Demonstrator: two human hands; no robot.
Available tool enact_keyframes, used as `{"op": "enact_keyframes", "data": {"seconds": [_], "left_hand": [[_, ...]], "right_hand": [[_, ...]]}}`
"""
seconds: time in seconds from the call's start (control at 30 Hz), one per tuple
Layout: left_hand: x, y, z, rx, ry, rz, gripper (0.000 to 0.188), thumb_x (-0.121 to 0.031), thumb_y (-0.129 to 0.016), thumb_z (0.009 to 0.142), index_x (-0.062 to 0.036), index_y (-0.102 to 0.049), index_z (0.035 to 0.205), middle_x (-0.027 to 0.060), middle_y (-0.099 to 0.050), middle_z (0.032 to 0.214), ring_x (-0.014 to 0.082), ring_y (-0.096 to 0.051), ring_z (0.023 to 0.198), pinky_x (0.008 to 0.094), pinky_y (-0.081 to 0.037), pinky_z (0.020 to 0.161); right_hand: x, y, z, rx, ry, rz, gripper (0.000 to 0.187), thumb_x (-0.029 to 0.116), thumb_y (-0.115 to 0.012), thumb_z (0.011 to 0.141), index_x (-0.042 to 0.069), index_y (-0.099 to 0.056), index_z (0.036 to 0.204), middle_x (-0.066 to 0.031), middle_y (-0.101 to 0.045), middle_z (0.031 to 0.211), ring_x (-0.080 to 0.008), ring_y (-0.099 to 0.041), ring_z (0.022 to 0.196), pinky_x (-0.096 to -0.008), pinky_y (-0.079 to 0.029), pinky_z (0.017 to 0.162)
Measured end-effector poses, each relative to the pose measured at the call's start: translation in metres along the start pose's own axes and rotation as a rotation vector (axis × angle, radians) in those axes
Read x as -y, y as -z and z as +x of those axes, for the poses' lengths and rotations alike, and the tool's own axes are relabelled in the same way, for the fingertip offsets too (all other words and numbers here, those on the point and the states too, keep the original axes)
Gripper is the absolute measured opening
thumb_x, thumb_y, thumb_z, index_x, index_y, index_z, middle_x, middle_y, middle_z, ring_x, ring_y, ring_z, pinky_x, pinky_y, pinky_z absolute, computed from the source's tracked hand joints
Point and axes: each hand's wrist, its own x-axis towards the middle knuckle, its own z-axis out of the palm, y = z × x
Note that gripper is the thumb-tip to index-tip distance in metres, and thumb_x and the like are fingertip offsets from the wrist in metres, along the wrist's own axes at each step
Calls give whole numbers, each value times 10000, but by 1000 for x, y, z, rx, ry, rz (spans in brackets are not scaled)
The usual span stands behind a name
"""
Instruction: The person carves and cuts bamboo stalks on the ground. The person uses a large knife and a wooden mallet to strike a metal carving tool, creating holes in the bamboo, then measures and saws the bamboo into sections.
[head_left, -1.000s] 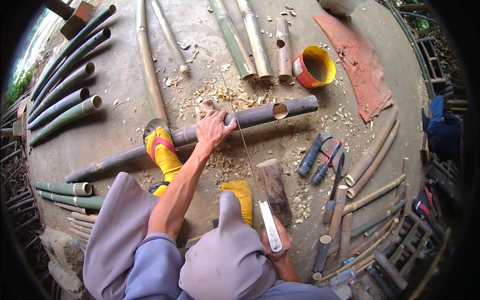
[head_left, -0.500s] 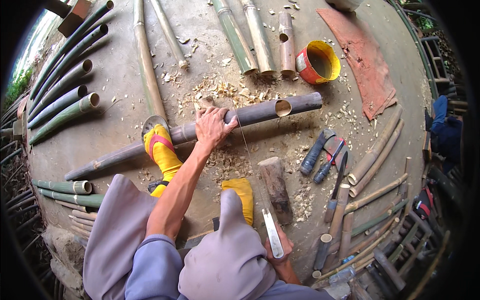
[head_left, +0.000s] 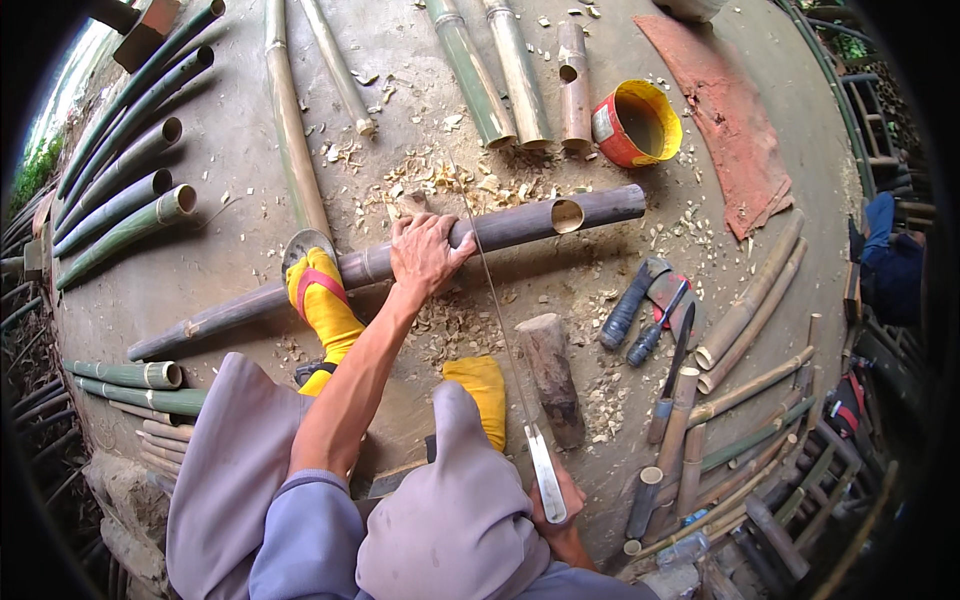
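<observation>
A dark bamboo pole [head_left: 520, 224] lies slantwise across the ground, with a round hole near its right end. My left hand [head_left: 428, 250] is wrapped over the top of the pole, just left of a saw blade. The thin saw [head_left: 545, 472] has a pale handle, and my right hand [head_left: 568, 498] is closed around it at the lower middle, partly hidden by my knee. Its blade runs up and crosses the pole beside my left thumb. My foot in a yellow sock [head_left: 330, 310] and red-strapped sandal presses against the pole left of my hand.
A short log [head_left: 551, 380] lies right of the blade. Beyond it are a dark-handled hatchet [head_left: 634, 305] and a knife [head_left: 680, 350]. A red-and-yellow bucket [head_left: 637, 124] stands at the far right, near a reddish sheet [head_left: 720, 130]. Bamboo poles [head_left: 130, 235] lie at left, with wood chips around.
The saw and my right hand have drawn back slightly toward me. My left hand stays in place on the bamboo pole.
</observation>
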Motion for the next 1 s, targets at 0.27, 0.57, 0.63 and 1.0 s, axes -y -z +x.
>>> {"op": "enact_keyframes", "data": {"seconds": [0.27,0.57,0.63,1.0], "left_hand": [[2,4,2,20,-16,-14,502,-500,-558,798,-104,-652,1090,88,-679,1022,238,-598,1029,401,-359,967],[-1,-4,6,70,-116,71,385,-231,-755,623,-91,-560,924,76,-641,935,248,-583,1025,445,-381,952],[4,-5,0,31,-107,106,395,-212,-754,609,-88,-564,933,80,-643,925,250,-583,1021,451,-381,950],[-2,-1,14,200,-59,112,312,-180,-713,625,-85,-601,900,86,-683,900,243,-620,992,495,-360,958]], "right_hand": [[3,-68,120,-88,-18,191,363,-23,-615,781,-63,-595,1140,-195,-675,846,-233,-692,682,-316,-536,607],[-11,-40,71,-71,51,36,437,-16,-606,741,-85,-586,1172,-210,-681,1031,-293,-710,786,-344,-557,678],[1,-77,130,-77,-1,159,325,-23,-613,791,-76,-606,1112,-191,-675,840,-224,-686,676,-319,-531,600],[-9,-37,61,-139,55,31,359,-4,-616,737,-88,-631,1086,-200,-692,858,-275,-700,690,-339,-551,626]]}}
